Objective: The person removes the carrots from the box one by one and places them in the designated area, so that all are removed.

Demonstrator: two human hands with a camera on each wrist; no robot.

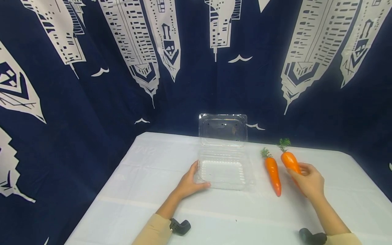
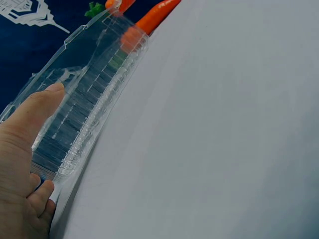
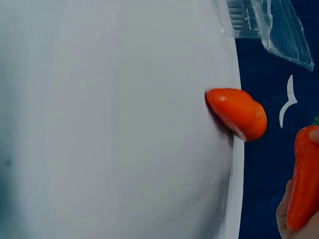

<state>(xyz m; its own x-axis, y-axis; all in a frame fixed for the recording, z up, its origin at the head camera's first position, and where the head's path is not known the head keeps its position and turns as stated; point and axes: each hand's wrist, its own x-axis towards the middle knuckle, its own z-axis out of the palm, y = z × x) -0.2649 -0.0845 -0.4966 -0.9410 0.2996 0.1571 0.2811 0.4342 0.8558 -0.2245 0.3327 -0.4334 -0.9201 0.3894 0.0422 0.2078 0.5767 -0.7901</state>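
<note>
A clear plastic clamshell container (image 1: 225,186) stands on the table, its lid (image 1: 223,131) tipped open toward the back. My left hand (image 1: 187,185) holds its near left corner, thumb along the front and fingers at the left side; some fingertips are hidden. To the right, my right hand (image 1: 311,182) grips an orange carrot (image 1: 289,160) with a green leafy top, tilted, its lower part partly covered by the hand. Another carrot (image 1: 273,174) lies on the table between the container and that hand. In the right wrist view the gripped carrot (image 3: 305,174) shows at the right edge.
The table (image 1: 232,217) is covered with a white cloth. Behind it hangs a dark blue curtain (image 1: 190,98) printed with white buildings and birds. Both wrists carry dark strapped devices, one (image 1: 180,227) on the left and one (image 1: 312,236) on the right.
</note>
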